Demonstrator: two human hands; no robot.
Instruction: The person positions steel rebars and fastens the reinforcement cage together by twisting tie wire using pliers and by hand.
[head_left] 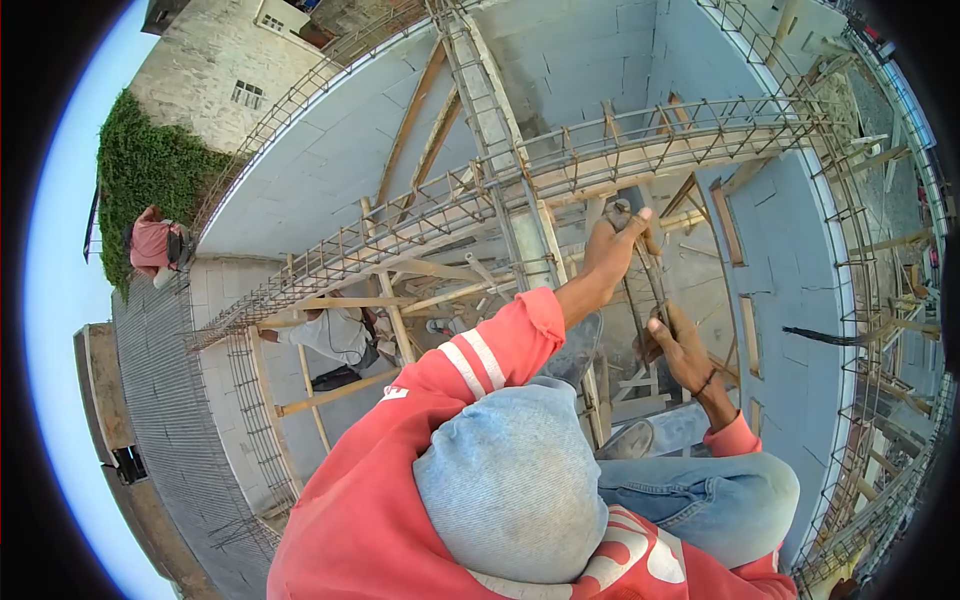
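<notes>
My left hand [608, 258] is closed near the rebar beam, its thumb and fingers on a dark metal tool with a rounded head [619, 211]. Lower and to the right, my right hand [686, 352] has its fingers curled round the lower end of a thin steel bar [652, 278]. This bar slopes between the two hands. A dark band circles my right wrist. Some of the fingers are hidden, so I cannot tell exactly how the tool and bar meet. My bent knee [745, 505] in blue jeans shows below the hands.
A rebar cage [580, 165] crosses above the room, meeting another [478, 90]. Wooden props [395, 315] stand below. Pale block walls [790, 290] enclose a deep drop. A person in white [335, 335] works beneath; another in pink [158, 242] is far left.
</notes>
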